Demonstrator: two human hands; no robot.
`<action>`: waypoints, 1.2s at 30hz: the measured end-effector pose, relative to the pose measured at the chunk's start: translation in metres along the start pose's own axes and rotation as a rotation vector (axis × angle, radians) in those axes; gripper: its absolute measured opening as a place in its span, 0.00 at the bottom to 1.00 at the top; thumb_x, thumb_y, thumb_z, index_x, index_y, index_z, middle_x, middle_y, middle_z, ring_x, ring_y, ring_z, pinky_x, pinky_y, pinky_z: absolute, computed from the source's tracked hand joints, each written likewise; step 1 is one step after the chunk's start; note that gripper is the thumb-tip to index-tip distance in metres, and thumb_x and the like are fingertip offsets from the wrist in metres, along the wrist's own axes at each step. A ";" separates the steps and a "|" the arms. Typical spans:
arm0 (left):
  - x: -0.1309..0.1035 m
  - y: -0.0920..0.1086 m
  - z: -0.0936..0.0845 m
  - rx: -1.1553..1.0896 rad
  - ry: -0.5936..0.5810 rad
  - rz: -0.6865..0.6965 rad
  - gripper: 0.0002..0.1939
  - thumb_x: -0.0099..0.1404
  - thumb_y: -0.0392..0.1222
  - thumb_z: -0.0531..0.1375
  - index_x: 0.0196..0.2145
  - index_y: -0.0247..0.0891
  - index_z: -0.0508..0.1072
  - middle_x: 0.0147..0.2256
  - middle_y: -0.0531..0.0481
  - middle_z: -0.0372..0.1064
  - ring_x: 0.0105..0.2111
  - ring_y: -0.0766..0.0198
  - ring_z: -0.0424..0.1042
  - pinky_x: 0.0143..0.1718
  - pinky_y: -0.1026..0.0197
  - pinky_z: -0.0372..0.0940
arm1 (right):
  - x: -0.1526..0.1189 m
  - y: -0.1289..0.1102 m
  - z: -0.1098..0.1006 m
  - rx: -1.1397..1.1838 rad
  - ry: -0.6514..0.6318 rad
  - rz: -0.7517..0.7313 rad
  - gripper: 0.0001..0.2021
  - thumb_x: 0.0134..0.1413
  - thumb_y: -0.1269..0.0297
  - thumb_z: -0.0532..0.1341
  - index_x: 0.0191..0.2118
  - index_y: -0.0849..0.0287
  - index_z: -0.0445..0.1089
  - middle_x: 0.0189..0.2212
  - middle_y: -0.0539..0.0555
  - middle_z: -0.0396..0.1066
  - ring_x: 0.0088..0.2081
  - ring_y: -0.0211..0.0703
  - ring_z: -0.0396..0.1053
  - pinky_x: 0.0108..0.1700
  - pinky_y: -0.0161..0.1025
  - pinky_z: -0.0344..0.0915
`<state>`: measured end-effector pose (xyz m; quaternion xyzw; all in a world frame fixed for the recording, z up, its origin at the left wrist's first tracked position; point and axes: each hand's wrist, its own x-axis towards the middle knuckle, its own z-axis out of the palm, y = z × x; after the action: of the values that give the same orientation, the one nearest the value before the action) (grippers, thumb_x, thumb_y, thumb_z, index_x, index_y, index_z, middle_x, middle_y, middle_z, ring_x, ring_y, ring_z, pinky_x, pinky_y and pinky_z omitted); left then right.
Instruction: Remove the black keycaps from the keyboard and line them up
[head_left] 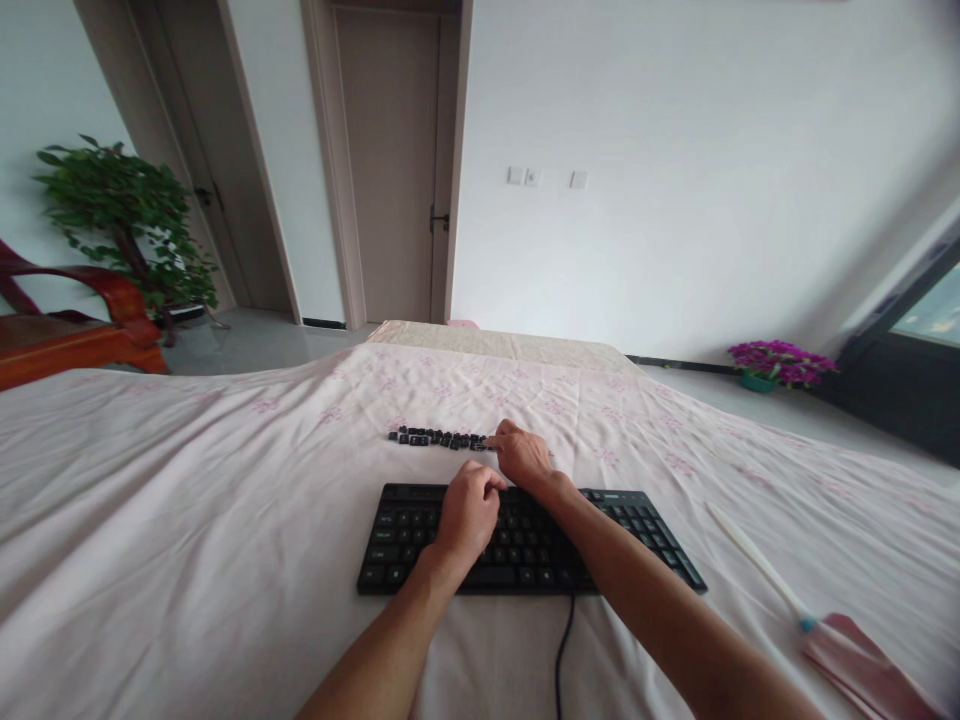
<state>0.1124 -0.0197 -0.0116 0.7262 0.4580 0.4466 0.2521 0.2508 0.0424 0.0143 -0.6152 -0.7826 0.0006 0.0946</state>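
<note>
A black keyboard (pixel 502 575) lies on the pink flowered cloth, its cable running toward me. Beyond its far edge, small black keycaps (pixel 424 438) form an uneven group. My left hand (pixel 472 508) is over the keyboard's upper middle, fingers curled together near the top edge; whatever they may hold is too small to make out. My right hand (pixel 523 455) reaches past the keyboard to the right end of the keycaps. Its fingers are bent and pressed together, the index fingertip at the keycaps; I cannot make out anything held between them.
A white-handled brush or tool (pixel 757 560) lies right of the keyboard, beside a dusty-pink cloth (pixel 862 660). Further off are a wooden chair (pixel 82 330), a green plant (pixel 124 210), purple flowers (pixel 784 362) and doors.
</note>
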 end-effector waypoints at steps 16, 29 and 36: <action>0.000 0.001 -0.001 -0.006 0.005 0.003 0.14 0.52 0.21 0.52 0.26 0.36 0.73 0.31 0.50 0.68 0.34 0.65 0.68 0.41 0.61 0.64 | -0.003 0.000 -0.003 0.011 0.033 0.026 0.17 0.55 0.73 0.52 0.41 0.50 0.76 0.46 0.51 0.70 0.43 0.42 0.69 0.38 0.34 0.59; -0.001 0.000 0.000 0.029 -0.004 -0.014 0.13 0.54 0.24 0.54 0.27 0.37 0.74 0.31 0.50 0.69 0.34 0.65 0.69 0.40 0.62 0.63 | -0.036 0.019 -0.065 0.247 0.227 -0.138 0.19 0.65 0.64 0.43 0.42 0.56 0.71 0.37 0.53 0.72 0.42 0.41 0.67 0.46 0.36 0.59; -0.003 0.007 -0.002 0.116 -0.082 0.013 0.13 0.56 0.25 0.53 0.29 0.39 0.74 0.33 0.51 0.69 0.33 0.66 0.68 0.37 0.64 0.63 | -0.087 0.025 -0.071 0.604 0.172 0.119 0.16 0.57 0.54 0.53 0.37 0.58 0.72 0.27 0.51 0.72 0.25 0.37 0.67 0.29 0.33 0.62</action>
<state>0.1131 -0.0257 -0.0067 0.7602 0.4676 0.3908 0.2252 0.3052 -0.0438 0.0683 -0.6018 -0.6988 0.1865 0.3387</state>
